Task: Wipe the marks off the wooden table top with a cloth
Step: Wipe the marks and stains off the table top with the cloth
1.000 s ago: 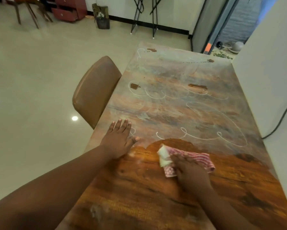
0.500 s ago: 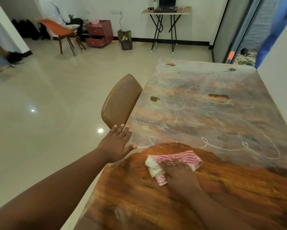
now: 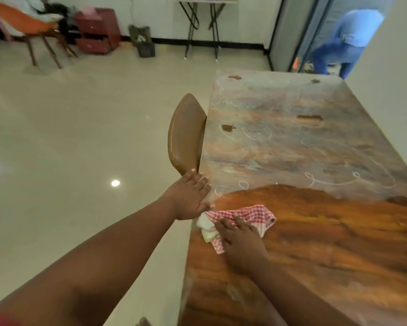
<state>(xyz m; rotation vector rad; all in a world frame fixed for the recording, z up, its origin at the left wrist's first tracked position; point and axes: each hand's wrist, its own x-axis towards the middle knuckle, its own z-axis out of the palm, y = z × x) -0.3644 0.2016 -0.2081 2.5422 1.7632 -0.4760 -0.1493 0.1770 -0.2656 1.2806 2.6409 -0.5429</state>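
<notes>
Pressing down flat and uncurled, the right hand (image 3: 241, 242) pins the cloth (image 3: 253, 214) near the seven o'clock edge of the table (image 3: 327, 250); the left hand (image 3: 190, 196) lies flat at ten o'clock. Bunched cloth (likely) could skip marks (image 3: 327, 182) toward one o'clock.

Red-and-white checked cloth (image 3: 245, 214), orange-brown wooden table (image 3: 327, 243) with whitish marks (image 3: 327, 182).

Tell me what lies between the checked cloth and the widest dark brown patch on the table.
Head view: wiped wood just beyond the cloth, then hazy film crossed by white looped marks, up to the patch.
</notes>
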